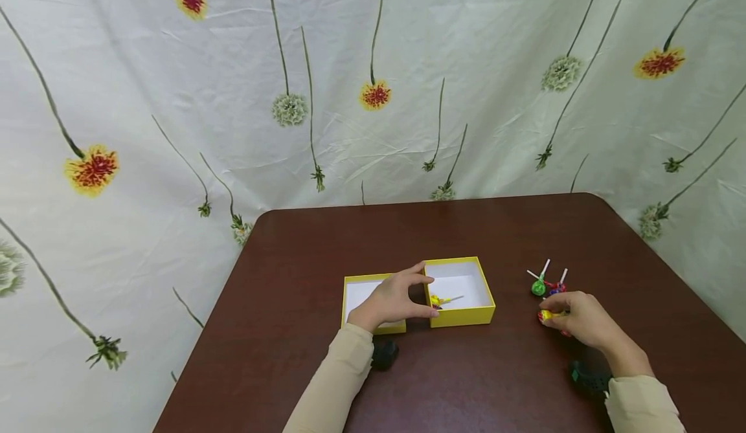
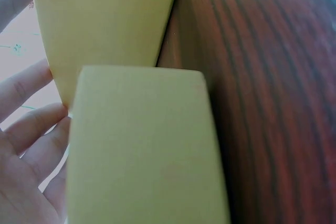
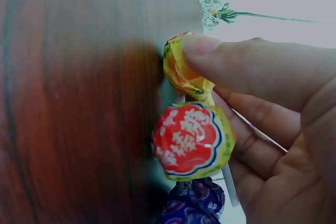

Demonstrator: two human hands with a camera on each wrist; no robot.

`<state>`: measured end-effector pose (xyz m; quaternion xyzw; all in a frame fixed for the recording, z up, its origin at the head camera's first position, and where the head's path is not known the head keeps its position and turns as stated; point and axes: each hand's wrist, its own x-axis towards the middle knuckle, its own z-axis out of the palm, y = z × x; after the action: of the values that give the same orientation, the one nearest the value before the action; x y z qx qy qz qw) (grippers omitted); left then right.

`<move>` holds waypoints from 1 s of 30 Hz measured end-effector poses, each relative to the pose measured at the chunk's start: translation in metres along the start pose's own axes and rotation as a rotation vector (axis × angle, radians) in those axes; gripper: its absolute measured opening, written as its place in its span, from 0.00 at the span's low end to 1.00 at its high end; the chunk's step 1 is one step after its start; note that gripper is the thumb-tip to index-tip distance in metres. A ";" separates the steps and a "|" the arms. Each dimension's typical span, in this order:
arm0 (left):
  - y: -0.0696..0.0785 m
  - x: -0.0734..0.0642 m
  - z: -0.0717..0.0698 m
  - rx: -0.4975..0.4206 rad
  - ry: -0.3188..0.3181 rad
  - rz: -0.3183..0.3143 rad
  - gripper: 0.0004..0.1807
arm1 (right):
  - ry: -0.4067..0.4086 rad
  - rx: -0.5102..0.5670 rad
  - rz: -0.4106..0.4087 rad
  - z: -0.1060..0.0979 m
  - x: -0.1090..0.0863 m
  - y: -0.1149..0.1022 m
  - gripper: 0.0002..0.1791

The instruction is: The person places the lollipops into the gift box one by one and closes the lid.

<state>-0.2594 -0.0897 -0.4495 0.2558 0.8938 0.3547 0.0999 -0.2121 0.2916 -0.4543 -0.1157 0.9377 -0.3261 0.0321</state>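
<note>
My left hand [image 1: 392,300] grips the left side of an open yellow box [image 1: 463,317], thumb near its front corner and fingers farther back along the wall. Inside the white interior lie a yellow-wrapped lollipop [image 1: 437,300] and a darker wrapper beside it. At the right, my right hand [image 1: 585,320] pinches a yellow-wrapped lollipop [image 3: 181,69] between thumb and fingers. Closer to the right wrist camera are a lollipop with a red label [image 3: 189,140] and a purple-wrapped lollipop [image 3: 191,203]. A green lollipop [image 1: 539,288] lies just beyond the right hand, with others partly hidden by it.
The yellow box lid [image 1: 389,330], white inside, lies left of the box, partly beneath the left hand and forearm. Everything rests on a dark brown wooden table [image 1: 315,245]. A white floral cloth [image 1: 338,148] hangs behind the table's far edge.
</note>
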 end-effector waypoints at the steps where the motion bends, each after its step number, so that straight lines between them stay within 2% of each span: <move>1: 0.000 0.000 0.000 -0.001 0.000 0.001 0.39 | 0.000 0.008 0.004 0.001 0.000 0.000 0.13; 6: 0.000 0.000 0.000 -0.003 -0.001 0.001 0.39 | 0.027 0.055 0.012 0.002 0.001 -0.004 0.14; 12: -0.001 0.001 0.000 -0.004 -0.004 0.005 0.39 | 0.113 0.045 -0.001 0.001 0.005 -0.015 0.14; 17: -0.001 0.001 0.000 -0.002 -0.004 0.001 0.40 | 0.147 0.062 -0.027 0.000 0.012 -0.025 0.14; 23: 0.000 0.001 0.000 -0.002 -0.001 0.003 0.40 | 0.191 0.151 -0.038 0.007 0.019 -0.038 0.13; 30: -0.001 0.001 -0.001 0.008 -0.004 0.006 0.40 | 0.175 0.288 -0.013 0.018 0.028 -0.056 0.15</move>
<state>-0.2607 -0.0902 -0.4496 0.2593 0.8942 0.3511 0.0996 -0.2260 0.2313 -0.4338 -0.0870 0.8798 -0.4660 -0.0353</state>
